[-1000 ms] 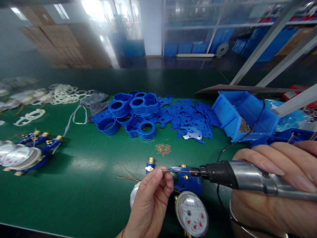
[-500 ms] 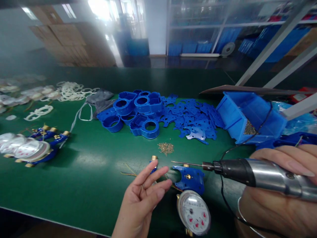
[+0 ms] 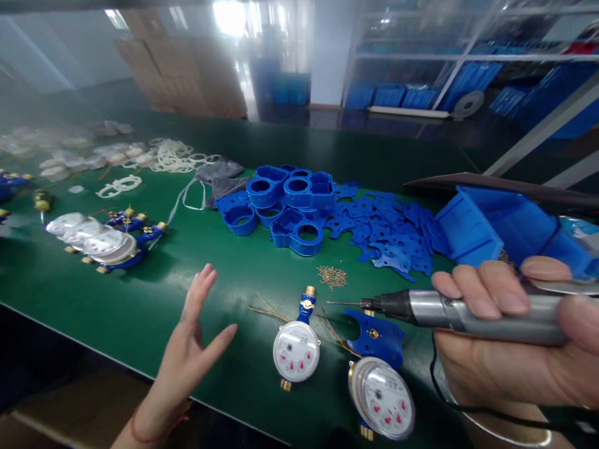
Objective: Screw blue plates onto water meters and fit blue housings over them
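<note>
My right hand [image 3: 505,337] grips a silver and black electric screwdriver [image 3: 430,307], its thin bit pointing left above the table. Over the table's near edge, my left hand [image 3: 191,343] is spread and empty. Between the hands lies a water meter [image 3: 296,351] with a white dial, brass ends and loose coloured wires. Right of it rests a second water meter [image 3: 386,399], with a blue plastic plate [image 3: 374,340] over its upper pipe. A small heap of screws [image 3: 332,277] sits just beyond the screwdriver's tip.
Blue plastic housings [image 3: 299,232] and a pile of flat blue plates [image 3: 393,231] lie farther back. A blue bin [image 3: 482,224] stands at right. More water meters [image 3: 100,243] are grouped at left, near white rings [image 3: 173,154] and a yellow-handled screwdriver [image 3: 42,201].
My left hand has moved left, away from the nearer meters, with its fingers spread wider. The view has swung right-to-left, and the left meter's dial is now uncovered. The screwdriver stays in my right hand.
</note>
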Available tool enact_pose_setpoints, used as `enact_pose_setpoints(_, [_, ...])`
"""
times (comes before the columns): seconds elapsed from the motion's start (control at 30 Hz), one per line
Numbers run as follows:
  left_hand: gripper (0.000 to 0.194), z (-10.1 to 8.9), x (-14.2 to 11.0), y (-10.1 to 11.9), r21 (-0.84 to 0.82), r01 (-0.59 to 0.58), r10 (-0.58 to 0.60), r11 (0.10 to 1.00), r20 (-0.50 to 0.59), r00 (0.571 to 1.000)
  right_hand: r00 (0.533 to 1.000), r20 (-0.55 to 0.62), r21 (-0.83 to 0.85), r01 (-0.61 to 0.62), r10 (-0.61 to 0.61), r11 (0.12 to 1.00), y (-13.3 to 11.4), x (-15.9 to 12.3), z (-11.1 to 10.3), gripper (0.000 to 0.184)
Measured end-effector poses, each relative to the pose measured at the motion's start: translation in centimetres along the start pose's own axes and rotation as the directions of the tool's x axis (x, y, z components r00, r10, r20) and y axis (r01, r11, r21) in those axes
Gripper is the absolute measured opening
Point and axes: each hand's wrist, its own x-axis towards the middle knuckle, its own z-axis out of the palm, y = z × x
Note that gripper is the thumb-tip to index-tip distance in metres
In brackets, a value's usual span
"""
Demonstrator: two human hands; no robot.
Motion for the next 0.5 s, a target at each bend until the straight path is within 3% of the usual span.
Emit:
enact_pose_setpoints(0.1, [0.053,1.6,-1.6,1.9,0.124,-0.295,0.273,0.947,0.165,0.948,0.989,0.132,0.031,-0.066,0.061,0.997,0.4,-0.3,1.8,0.023])
enact_pose_setpoints(0.17, [0.046,2.8,-2.2,2.9,0.078,-0.366,0.346,0.927,0.197,0.917,0.986,0.145,0.025,-0.086,0.081,0.996,0.7,-0.4,2.2,0.021])
enact_pose_setpoints(0.33, [0.029,4.2,-1.4,2.1,-0.078,-0.145,0.148,0.986,0.026,0.989,0.99,0.137,-0.024,-0.04,0.043,0.999,0.9,-0.1,1.5,0.022])
enact_pose_setpoints(0.5, [0.022,4.2,-0.1,0.8,-0.221,-0.027,0.02,0.975,-0.033,0.999,0.999,-0.038,-0.02,0.006,-0.007,1.0,0.8,0.3,0.4,0.024])
